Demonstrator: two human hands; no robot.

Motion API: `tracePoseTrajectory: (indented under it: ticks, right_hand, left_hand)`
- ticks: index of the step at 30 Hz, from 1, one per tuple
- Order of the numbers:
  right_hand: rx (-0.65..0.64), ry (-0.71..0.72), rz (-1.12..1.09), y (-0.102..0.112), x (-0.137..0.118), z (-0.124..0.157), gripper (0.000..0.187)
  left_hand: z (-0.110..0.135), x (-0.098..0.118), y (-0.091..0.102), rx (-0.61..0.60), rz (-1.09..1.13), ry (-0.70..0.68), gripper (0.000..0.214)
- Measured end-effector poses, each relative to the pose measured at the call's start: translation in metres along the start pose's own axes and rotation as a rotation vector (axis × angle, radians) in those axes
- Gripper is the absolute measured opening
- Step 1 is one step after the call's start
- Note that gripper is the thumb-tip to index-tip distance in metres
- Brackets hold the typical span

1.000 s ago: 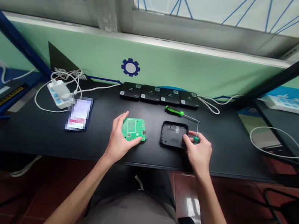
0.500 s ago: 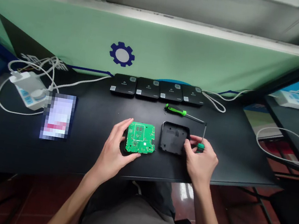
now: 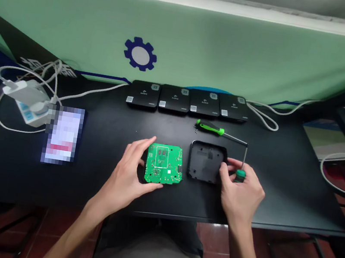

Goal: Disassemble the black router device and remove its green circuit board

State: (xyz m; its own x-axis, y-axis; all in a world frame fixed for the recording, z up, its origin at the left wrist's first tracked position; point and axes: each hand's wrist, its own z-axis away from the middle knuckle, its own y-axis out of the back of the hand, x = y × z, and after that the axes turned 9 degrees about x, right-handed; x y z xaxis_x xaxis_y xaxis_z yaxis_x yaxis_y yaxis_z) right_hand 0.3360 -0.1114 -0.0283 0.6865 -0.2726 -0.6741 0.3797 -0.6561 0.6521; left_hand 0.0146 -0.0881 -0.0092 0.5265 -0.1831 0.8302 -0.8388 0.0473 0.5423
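Observation:
My left hand (image 3: 133,170) grips a green circuit board (image 3: 166,165) by its left side, thumb along the near edge and fingers at the far corner. To the right of the board lies a black plastic case half (image 3: 206,162), its hollow inside facing up. My right hand (image 3: 243,188) pinches the right wall of that case half between thumb and fingers. A screwdriver with a green handle (image 3: 240,174) is also held in my right hand, its shaft pointing away from me. Part of the handle is hidden by the hand.
Several closed black boxes (image 3: 173,98) stand in a row along the back panel. A green-and-black screwdriver (image 3: 210,128) lies before them, beside a few small screws (image 3: 195,129). At the left are a lit phone (image 3: 63,135) and a white power strip (image 3: 29,110) with tangled cables.
My head view has tilted and moved a little closer. The board has turned slightly flatter toward the camera in my left hand. Both hands keep their grips.

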Motion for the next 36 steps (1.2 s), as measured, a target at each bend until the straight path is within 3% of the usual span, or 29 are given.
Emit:
tracePoseTrajectory:
  ticks: [9,16,27,36]
  right_hand:
    - [0.015,0.02,0.006,0.0014,-0.0057,0.0019,0.025]
    - [0.016,0.04,0.018,0.0003,-0.0051,0.0015,0.025]
    - [0.029,0.048,-0.027,0.0016,-0.0098,0.0014,0.038]
    - [0.001,0.021,-0.038,0.0011,-0.0061,0.0003,0.026]
  left_hand:
    - [-0.0039,-0.0062,-0.0026,0.0,-0.09,-0.084,0.117]
    - [-0.0061,0.0012,-0.0008,-0.106,-0.092,-0.094,0.115]
    - [-0.0068,-0.0055,-0.006,-0.028,-0.113,-0.107,0.104]
    - [-0.006,-0.0061,-0.0076,0.006,-0.124,-0.127,0.099]
